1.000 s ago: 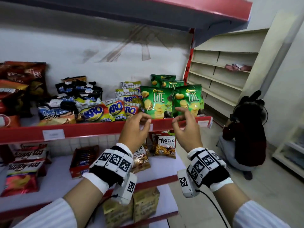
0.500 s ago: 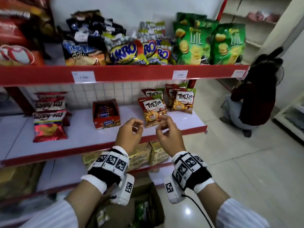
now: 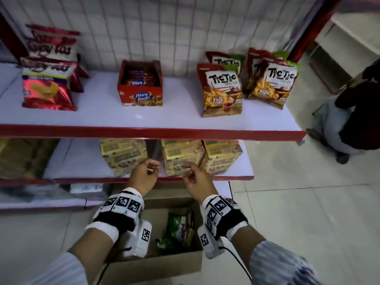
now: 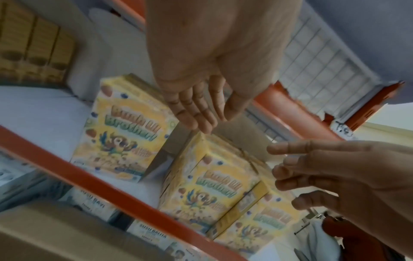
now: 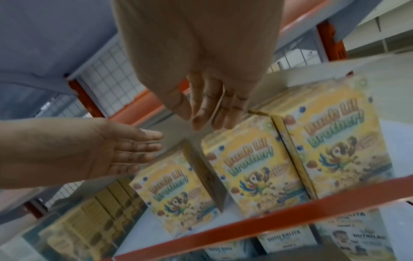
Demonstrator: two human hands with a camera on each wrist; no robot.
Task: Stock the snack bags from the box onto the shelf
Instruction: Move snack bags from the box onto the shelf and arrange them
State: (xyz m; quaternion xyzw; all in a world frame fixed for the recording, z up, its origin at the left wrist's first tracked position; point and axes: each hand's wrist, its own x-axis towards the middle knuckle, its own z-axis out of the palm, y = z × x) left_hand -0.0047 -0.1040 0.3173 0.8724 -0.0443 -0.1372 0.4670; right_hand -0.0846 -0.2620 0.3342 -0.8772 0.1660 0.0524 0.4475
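Note:
An open cardboard box (image 3: pixel 156 266) stands on the floor under my wrists, with green snack bags (image 3: pixel 180 229) lying inside. My left hand (image 3: pixel 144 173) and right hand (image 3: pixel 195 175) hover side by side above the box, level with the red edge of the lower shelf (image 3: pixel 232 177). Both are empty with loosely bent fingers. The left wrist view shows my left hand (image 4: pixel 201 109) with relaxed fingers in front of yellow cereal boxes (image 4: pixel 125 141). My right hand (image 5: pixel 214 109) looks the same in the right wrist view. The white middle shelf (image 3: pixel 102 116) runs above.
On the middle shelf stand red chip bags (image 3: pixel 47 89), a red biscuit carton (image 3: pixel 140 85) and Tic Tic bags (image 3: pixel 222 89). Yellow cereal boxes (image 3: pixel 183 157) fill the lower shelf. A person (image 3: pixel 357 120) crouches on the tiled floor at the right.
My view and both hands dropped from the top shelf with the green bags down past the middle shelf to just above the box. Both hands stayed empty.

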